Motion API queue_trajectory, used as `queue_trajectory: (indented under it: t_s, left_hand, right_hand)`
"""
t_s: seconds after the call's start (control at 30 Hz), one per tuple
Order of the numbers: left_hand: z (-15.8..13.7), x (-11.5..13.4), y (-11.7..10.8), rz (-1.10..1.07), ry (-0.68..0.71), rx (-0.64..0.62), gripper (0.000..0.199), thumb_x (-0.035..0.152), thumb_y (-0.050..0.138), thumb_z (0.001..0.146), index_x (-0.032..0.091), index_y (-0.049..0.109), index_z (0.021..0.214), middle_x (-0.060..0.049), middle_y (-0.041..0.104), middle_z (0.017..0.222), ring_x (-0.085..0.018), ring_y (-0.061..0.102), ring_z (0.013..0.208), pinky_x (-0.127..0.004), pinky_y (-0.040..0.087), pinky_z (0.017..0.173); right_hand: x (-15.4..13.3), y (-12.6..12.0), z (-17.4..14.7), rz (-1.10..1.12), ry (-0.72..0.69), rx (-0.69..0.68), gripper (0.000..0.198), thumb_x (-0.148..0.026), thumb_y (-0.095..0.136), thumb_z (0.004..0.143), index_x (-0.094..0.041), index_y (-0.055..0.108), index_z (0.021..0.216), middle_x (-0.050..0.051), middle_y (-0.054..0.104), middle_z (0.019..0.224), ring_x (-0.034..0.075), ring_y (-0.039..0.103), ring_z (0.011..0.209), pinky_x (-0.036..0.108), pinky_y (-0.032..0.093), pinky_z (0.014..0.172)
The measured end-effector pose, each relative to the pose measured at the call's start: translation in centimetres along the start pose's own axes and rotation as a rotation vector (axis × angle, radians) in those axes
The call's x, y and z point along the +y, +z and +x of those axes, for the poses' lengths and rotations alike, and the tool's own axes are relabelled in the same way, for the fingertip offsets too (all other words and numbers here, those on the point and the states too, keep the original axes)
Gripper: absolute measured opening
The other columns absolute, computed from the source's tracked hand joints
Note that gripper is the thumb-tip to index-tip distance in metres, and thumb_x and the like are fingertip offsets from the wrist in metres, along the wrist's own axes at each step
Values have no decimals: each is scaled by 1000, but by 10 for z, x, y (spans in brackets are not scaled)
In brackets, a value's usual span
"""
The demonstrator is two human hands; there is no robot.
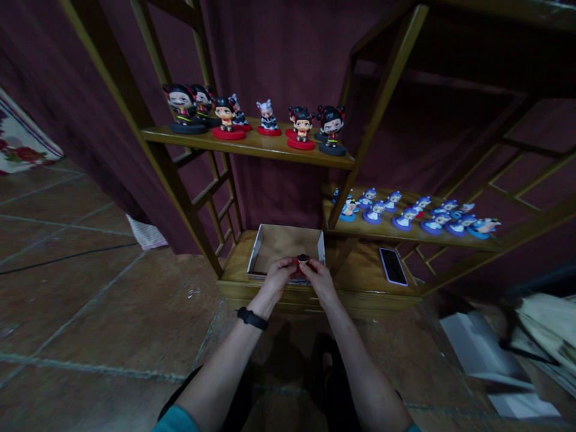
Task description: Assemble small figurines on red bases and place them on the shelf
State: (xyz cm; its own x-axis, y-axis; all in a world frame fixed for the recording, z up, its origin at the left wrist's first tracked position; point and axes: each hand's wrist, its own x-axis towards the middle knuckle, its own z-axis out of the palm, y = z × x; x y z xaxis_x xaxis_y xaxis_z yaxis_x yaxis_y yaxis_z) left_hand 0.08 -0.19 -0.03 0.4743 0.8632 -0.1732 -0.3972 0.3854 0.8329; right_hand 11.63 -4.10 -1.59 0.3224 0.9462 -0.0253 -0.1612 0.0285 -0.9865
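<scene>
Between both hands, over the front edge of an open cardboard box (288,235), is a small black-haired figurine (303,259) with some red at its side. My left hand (279,277) pinches it from the left, with a black band on that wrist. From the right, my right hand (318,278) closes on it with thumb and fingers. Most of the figurine's lower part is hidden by my fingers. The box's visible inside is plain brown, and it sits on the low wooden shelf (360,277).
Black-haired figurines (333,129) on red or black bases line the upper shelf (261,146), with a white-haired figurine (268,117) among them. Several blue and purple figurines (405,217) stand on the right shelf. A phone (393,266) lies right of the box. Pale boxes (486,348) rest on the tiled floor.
</scene>
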Motion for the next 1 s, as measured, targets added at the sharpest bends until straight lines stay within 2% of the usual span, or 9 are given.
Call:
queue_trajectory:
  t_s: [0.13, 0.33, 0.57, 1.0]
  left_hand:
    - [-1, 3, 0, 6, -13, 56, 22, 16, 75, 59, 9, 71, 79, -8, 70, 77, -14, 62, 67, -26, 49, 65]
    - [-2, 4, 1, 8, -15, 78, 18, 16, 75, 59, 9, 71, 75, -7, 69, 74, -11, 59, 61, -23, 48, 63]
    - [-2, 3, 0, 6, -3, 76, 19, 15, 76, 57, 10, 70, 75, -6, 68, 74, -12, 60, 63, -24, 49, 63]
    - [-2, 2, 1, 12, -7, 114, 19, 14, 74, 57, 10, 69, 75, -5, 68, 71, -11, 60, 61, -22, 49, 61]
  right_hand:
    - [-5, 1, -3, 44, 31, -2, 35, -47, 68, 67, -22, 71, 90, 1, 71, 86, 18, 63, 78, 30, 51, 71]
    - [-6, 1, -4, 35, 62, 72, 34, -47, 69, 65, -23, 73, 89, 1, 72, 83, 18, 64, 74, 28, 51, 63]
    - [-2, 0, -2, 76, 82, 87, 33, -47, 70, 64, -23, 72, 87, 1, 73, 83, 16, 63, 73, 28, 51, 64]
    - [-12, 4, -7, 291, 152, 58, 36, -45, 75, 60, -19, 70, 83, 4, 73, 81, 18, 65, 72, 31, 52, 68]
